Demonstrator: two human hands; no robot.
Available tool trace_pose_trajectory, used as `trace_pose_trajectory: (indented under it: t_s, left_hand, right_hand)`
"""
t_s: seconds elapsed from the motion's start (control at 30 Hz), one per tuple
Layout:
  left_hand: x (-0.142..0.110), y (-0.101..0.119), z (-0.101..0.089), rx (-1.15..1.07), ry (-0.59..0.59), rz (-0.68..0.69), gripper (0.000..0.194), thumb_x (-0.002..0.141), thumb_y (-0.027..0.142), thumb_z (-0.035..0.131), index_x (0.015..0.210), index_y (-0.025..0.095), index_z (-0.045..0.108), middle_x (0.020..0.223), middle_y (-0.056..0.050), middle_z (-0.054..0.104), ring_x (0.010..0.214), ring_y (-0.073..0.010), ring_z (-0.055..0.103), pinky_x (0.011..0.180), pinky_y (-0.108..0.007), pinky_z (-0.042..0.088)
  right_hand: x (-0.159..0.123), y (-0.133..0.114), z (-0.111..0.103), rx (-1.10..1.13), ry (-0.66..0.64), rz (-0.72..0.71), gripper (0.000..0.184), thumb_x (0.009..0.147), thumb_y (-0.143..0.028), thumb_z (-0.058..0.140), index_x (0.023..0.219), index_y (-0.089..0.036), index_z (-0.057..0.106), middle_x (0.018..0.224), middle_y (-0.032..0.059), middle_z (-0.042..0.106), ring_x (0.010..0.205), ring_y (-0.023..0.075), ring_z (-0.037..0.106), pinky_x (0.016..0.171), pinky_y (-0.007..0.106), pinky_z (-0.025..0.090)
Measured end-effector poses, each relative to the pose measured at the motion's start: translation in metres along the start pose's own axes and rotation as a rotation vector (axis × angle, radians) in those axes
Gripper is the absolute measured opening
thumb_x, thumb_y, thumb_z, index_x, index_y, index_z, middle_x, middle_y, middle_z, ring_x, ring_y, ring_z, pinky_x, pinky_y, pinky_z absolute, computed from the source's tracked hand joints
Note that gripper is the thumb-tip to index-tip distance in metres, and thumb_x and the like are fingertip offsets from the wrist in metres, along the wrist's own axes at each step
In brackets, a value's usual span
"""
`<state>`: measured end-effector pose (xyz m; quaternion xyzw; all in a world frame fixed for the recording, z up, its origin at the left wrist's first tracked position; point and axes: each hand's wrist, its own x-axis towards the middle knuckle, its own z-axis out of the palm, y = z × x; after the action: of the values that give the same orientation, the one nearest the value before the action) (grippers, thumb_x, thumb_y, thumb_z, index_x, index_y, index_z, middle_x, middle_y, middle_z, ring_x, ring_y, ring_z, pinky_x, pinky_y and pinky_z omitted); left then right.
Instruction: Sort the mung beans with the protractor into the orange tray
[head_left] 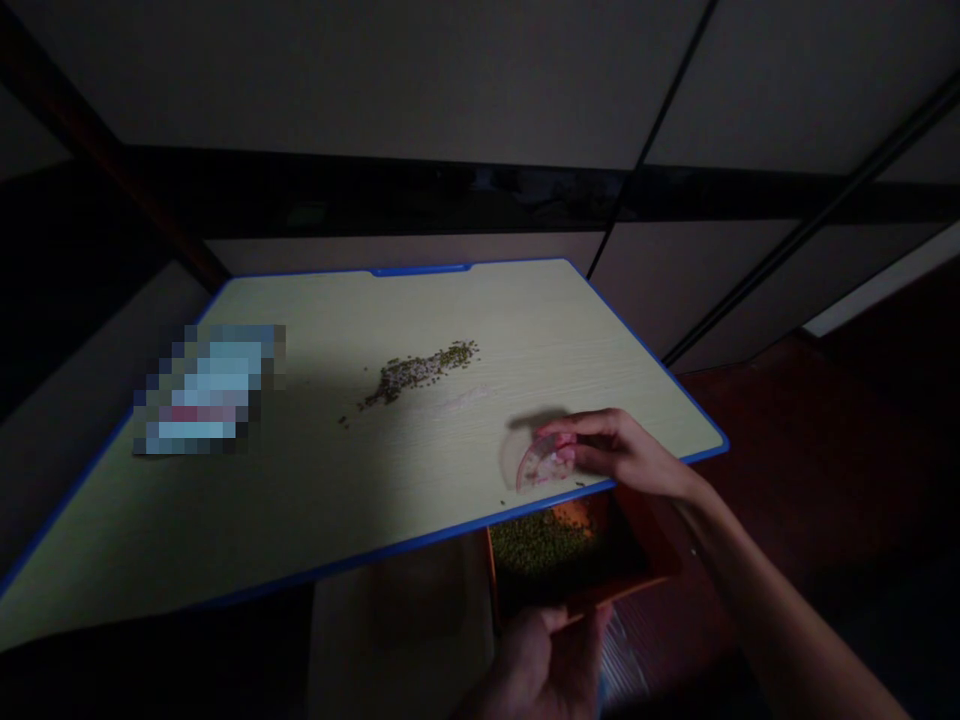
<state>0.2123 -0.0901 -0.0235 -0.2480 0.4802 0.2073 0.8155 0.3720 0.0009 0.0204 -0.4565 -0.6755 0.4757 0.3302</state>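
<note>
My right hand point(626, 450) is closed on a clear, round, lid-like piece point(541, 468) near the front edge of the table. Fingertips and thumb pinch its right side; motion blurs its outline. Just below that edge, my left hand point(551, 660) grips the near wall of an orange box point(660, 570). Small green beans point(536, 545), like mung beans, cover much of the box's floor. A scattered strip of mixed green and paler brownish beans point(420, 372) lies mid-table. A few stray beans sit close to the front edge by my right hand.
The pale table point(300, 520) has a raised blue rim. At its left lies a blurred-out, light blue item point(217, 385). Cabinet panels point(390, 80) stand directly behind the table. A pale container or stool-like shape point(405, 620) is under the front edge, in shadow.
</note>
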Motion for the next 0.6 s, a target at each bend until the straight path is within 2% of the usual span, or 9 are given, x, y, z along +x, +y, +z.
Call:
trace_pose_trajectory:
  t_s: [0.1, 0.27, 0.4, 0.47, 0.6]
  left_hand:
    - [0.003, 0.003, -0.006, -0.005, -0.045, -0.021, 0.025, 0.083, 0.004, 0.047, 0.107, 0.002, 0.045, 0.093, -0.011, 0.059, 0.079, -0.0149, 0.063, 0.062, -0.018, 0.057]
    - [0.006, 0.001, -0.009, -0.035, -0.074, 0.009, 0.034, 0.079, 0.000, 0.051, 0.112, 0.002, 0.043, 0.097, -0.014, 0.060, 0.084, -0.0178, 0.063, 0.065, -0.020, 0.058]
    - [0.000, 0.000, -0.003, -0.054, -0.023, 0.051, 0.037, 0.079, -0.002, 0.047, 0.115, 0.001, 0.041, 0.093, -0.014, 0.060, 0.078, -0.0189, 0.063, 0.061, -0.021, 0.057]
    - [-0.003, 0.000, 0.000, -0.059, -0.033, 0.064, 0.038, 0.077, -0.003, 0.046, 0.115, -0.001, 0.040, 0.090, -0.015, 0.060, 0.077, -0.0202, 0.064, 0.061, -0.021, 0.057]
    - [-0.008, 0.001, 0.003, -0.040, -0.062, 0.049, 0.039, 0.077, -0.004, 0.048, 0.115, -0.002, 0.041, 0.086, -0.014, 0.060, 0.075, -0.0197, 0.064, 0.062, -0.021, 0.057]
  right_hand:
    - [0.007, -0.004, 0.005, -0.057, 0.030, -0.036, 0.027, 0.080, -0.019, 0.058, 0.103, -0.017, 0.071, 0.094, 0.0059, 0.073, 0.078, 0.0172, 0.064, 0.068, 0.030, 0.053]
    - [0.017, -0.012, 0.016, -0.117, -0.043, -0.110, 0.028, 0.082, -0.014, 0.053, 0.102, -0.018, 0.071, 0.103, 0.0066, 0.072, 0.079, 0.0167, 0.065, 0.070, 0.030, 0.053]
    - [0.013, -0.013, 0.017, -0.140, -0.094, -0.130, 0.032, 0.081, -0.013, 0.052, 0.106, -0.019, 0.071, 0.095, 0.0057, 0.073, 0.078, 0.0173, 0.065, 0.069, 0.030, 0.053]
    - [0.008, -0.013, 0.013, -0.121, -0.101, -0.113, 0.031, 0.081, -0.014, 0.053, 0.106, -0.020, 0.071, 0.090, 0.0047, 0.074, 0.075, 0.0168, 0.065, 0.066, 0.029, 0.053]
    - [-0.001, -0.010, -0.001, -0.106, 0.043, -0.064, 0.028, 0.080, -0.020, 0.058, 0.106, -0.018, 0.070, 0.091, 0.0045, 0.074, 0.074, 0.0159, 0.065, 0.065, 0.028, 0.052]
